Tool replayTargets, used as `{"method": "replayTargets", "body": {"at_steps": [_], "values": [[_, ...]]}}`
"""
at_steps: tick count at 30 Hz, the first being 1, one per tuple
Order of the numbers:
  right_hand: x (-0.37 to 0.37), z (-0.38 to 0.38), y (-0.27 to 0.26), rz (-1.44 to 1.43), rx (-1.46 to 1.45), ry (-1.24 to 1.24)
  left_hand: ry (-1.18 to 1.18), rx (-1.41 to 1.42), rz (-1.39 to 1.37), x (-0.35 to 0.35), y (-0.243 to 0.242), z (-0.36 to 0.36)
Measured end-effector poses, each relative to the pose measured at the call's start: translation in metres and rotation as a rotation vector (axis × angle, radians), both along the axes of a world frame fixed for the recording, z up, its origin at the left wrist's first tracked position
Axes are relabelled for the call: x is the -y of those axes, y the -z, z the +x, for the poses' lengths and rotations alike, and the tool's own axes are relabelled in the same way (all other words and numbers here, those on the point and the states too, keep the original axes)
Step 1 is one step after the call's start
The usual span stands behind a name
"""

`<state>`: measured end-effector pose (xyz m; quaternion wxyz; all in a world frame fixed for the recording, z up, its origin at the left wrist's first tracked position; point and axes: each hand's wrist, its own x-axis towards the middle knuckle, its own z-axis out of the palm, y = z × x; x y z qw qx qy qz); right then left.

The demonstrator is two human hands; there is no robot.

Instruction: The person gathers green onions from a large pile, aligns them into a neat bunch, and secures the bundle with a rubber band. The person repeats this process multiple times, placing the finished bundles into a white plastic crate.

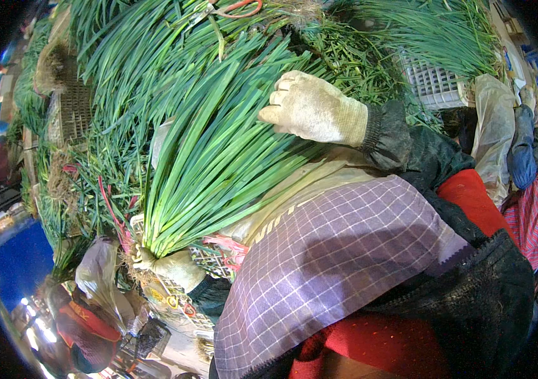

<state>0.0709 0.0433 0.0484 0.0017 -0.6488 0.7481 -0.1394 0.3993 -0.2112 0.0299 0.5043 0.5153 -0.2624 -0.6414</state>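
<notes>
A fanned bundle of long green leaves (221, 156), like garlic chives or green garlic, spreads from a pale, rooty base. My left hand (172, 269), in a soiled white knit glove, is closed round that base at the lower left. Over the upper right side of the leaves lies my right hand (314, 108), gloved alike, its fingers curled; whether leaves are caught in it is hidden. Scissors with red handles (245, 10) rest on more leaves at the top edge.
Heaped leafy bunches (136, 61) and loose trimmings (359, 61) surround the bundle. A white plastic crate (432, 85) stands at the upper right, another slatted crate (74, 111) at the left. A checked apron (335, 246) covers my lap. Another person (84, 327) is at the lower left.
</notes>
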Motion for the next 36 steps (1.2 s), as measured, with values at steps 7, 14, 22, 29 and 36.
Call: {"method": "replayTargets", "body": {"at_steps": [7, 14, 22, 29, 36], "values": [[0.005, 0.004, -0.001, -0.074, -0.044, 0.072, 0.133, 0.000, -0.086, 0.004, 0.008, 0.015], [-0.015, -0.049, 0.008, -0.250, 0.474, 0.631, 0.118, 0.035, -0.227, -0.003, 0.009, 0.012], [-0.008, 0.017, 0.009, -0.364, 0.069, 0.017, 0.166, 0.077, -0.122, -0.016, -0.014, -0.011], [-0.031, 0.058, 0.006, -0.087, 0.218, -0.042, 0.131, 0.198, -0.157, -0.002, 0.007, 0.021], [-0.039, 0.057, -0.007, 0.000, 0.282, -0.032, 0.214, -0.064, -0.027, -0.008, 0.000, 0.012]]}}
